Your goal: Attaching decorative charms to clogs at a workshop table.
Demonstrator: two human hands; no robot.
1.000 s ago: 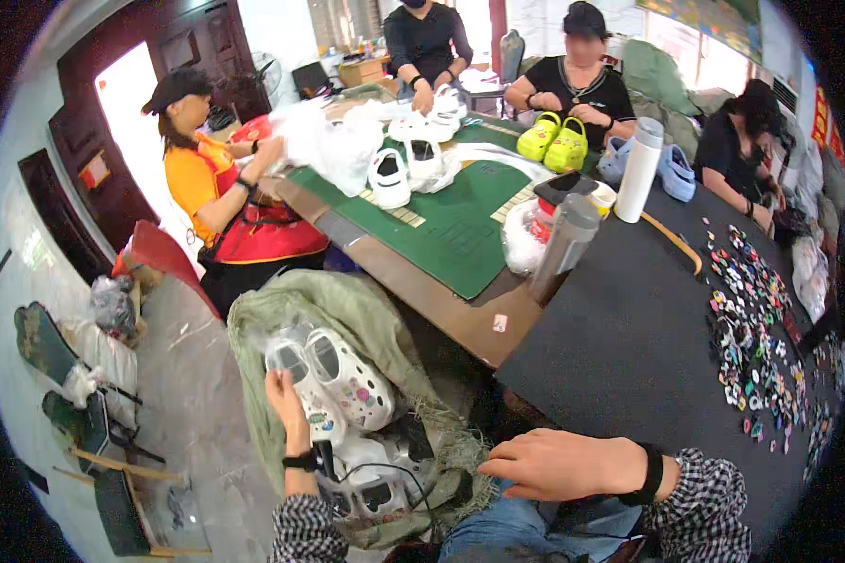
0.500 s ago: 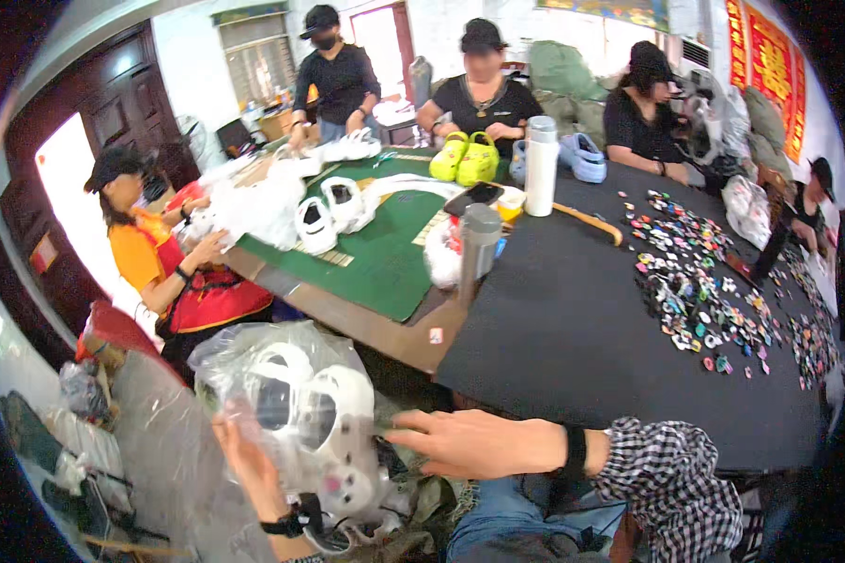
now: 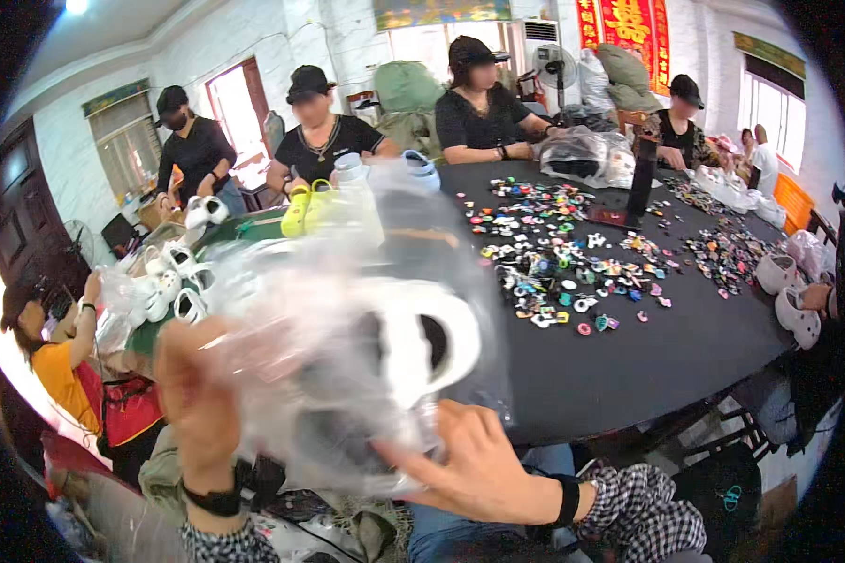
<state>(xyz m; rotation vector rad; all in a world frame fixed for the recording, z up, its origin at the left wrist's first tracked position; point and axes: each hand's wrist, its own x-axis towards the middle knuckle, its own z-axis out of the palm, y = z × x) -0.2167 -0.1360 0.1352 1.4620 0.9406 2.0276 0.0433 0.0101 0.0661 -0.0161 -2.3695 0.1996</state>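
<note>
A clear plastic bag [image 3: 347, 281] with a pair of white clog shoes [image 3: 413, 342] inside is lifted close to the camera and blurred. My left hand [image 3: 197, 403] grips the bag at its left side. My right hand [image 3: 469, 464] holds it from below on the right. A black band sits on each wrist. The bag hides part of the table behind it.
A black table [image 3: 667, 347] strewn with several small colourful shoe charms [image 3: 554, 253] lies to the right. A green mat [image 3: 253, 230] holds white clogs and yellow-green clogs [image 3: 305, 206]. Several people sit or stand around the table. More white clogs [image 3: 789, 291] rest at the right edge.
I have lifted the bagged white clogs from low beside my lap up in front of the camera, and my view has swung right across the black table.
</note>
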